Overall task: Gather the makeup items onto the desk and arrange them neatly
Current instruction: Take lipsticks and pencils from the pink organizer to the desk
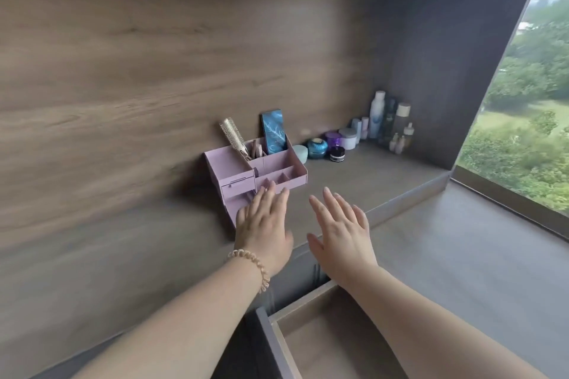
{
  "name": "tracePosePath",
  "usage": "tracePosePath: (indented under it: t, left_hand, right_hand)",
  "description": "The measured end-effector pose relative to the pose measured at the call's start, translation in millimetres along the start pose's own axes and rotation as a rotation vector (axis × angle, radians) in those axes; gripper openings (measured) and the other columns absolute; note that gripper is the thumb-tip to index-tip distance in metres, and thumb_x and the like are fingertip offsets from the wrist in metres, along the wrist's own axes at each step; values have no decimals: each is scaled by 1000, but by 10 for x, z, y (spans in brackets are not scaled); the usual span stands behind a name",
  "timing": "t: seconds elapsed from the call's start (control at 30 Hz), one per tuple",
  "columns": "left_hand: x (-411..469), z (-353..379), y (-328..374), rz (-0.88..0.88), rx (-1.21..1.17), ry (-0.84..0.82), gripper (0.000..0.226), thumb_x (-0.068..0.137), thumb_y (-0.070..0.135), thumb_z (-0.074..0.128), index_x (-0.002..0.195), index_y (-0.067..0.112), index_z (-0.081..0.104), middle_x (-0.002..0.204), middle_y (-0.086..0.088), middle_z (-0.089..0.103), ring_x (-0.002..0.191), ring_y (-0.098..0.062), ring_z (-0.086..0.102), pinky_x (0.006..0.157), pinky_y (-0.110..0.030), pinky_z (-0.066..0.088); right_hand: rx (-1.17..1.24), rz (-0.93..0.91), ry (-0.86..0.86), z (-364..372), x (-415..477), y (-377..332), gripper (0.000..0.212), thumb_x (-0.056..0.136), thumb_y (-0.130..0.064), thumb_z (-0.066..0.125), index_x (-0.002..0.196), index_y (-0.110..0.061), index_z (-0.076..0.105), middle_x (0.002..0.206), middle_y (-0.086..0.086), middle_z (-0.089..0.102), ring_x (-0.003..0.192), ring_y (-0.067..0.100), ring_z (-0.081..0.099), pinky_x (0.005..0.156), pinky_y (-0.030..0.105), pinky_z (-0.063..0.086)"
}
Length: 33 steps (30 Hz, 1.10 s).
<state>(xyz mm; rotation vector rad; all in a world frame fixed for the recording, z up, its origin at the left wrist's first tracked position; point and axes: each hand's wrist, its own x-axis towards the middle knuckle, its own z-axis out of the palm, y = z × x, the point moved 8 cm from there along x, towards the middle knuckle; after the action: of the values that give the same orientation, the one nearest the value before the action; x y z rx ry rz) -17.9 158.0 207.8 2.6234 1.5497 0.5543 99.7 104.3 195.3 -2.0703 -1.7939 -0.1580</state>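
A grey-brown counter (354,181) runs along a wood-grain back wall (154,55) and ends at a dark side panel (446,71) beside a window (529,108) looking out on green trees. Both arms reach forward over it, palms down.

The left hand (263,224) is spread flat with its fingers apart; its fingertips lie over the front edge of a lilac organizer (243,169), though whether they press on it is not clear. A coiled hair tie (251,266) circles that wrist. The right hand (341,228) is also open and empty, fingers extended and slightly fanned, just beside the left hand and apart from it.

Beyond the left hand, the organizer's rear compartments hold a round hairbrush (234,137), leaning left, and an upright blue patterned box (274,132). Beyond the right hand and well apart from it, small jars (320,148) sit in a row against the wall, and farther to that hand's right a cluster of bottles (386,118) stands in the corner.

Below the right forearm, nearest the viewer, an open drawer (308,332) shows a bare wooden bottom.
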Motion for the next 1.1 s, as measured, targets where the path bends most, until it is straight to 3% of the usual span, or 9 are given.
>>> tracePosePath:
  t: [0.23,0.37,0.5,0.73,0.9,1.1]
  left_hand:
    - [513,3,-563,-138,17,89,71,87,31,50,148,31,15,160,5,7,147,-14,6,113,-39,14]
    - [838,86,-849,-203,100,58,72,89,33,46,150,30,8,161,3,-1,147,-14,-1,116,-38,11]
    - [1208,191,-974,-277,126,43,73,90,32,45,150,28,3,160,3,-4,147,-15,-4,118,-38,9]
    - [1803,377,-1298,-399,130,131,72,91,45,43,150,27,6,161,1,0,147,-16,-4,116,-40,10]
    - [1860,741,-1539,-511,123,60,73,91,60,27,150,26,2,161,1,-1,147,-14,-7,117,-40,8]
    - [1876,839,-1535,-504,181,102,68,92,58,21,150,28,2,160,2,5,147,-13,-5,117,-37,9]
  right_hand:
    - [-18,-136,-38,390,748,-154,65,81,-36,56,142,-22,36,153,8,33,140,28,31,110,47,26]
    - [47,-197,-91,713,1250,-158,62,86,-33,50,145,-23,31,156,6,24,144,24,19,115,45,16]
    - [113,-263,-106,946,1783,-168,58,91,-32,46,146,-24,28,156,3,25,144,23,19,114,42,11]
    - [184,-242,-107,1258,2561,-90,65,91,-35,47,149,-29,17,156,-1,24,142,21,19,113,41,14]
    - [287,-180,-114,1574,2886,-153,62,89,-34,50,145,-28,23,146,-4,39,135,23,30,104,44,25]
    - [539,-37,-125,1893,3282,-211,64,85,-20,52,143,-28,26,135,-1,50,126,27,36,97,43,34]
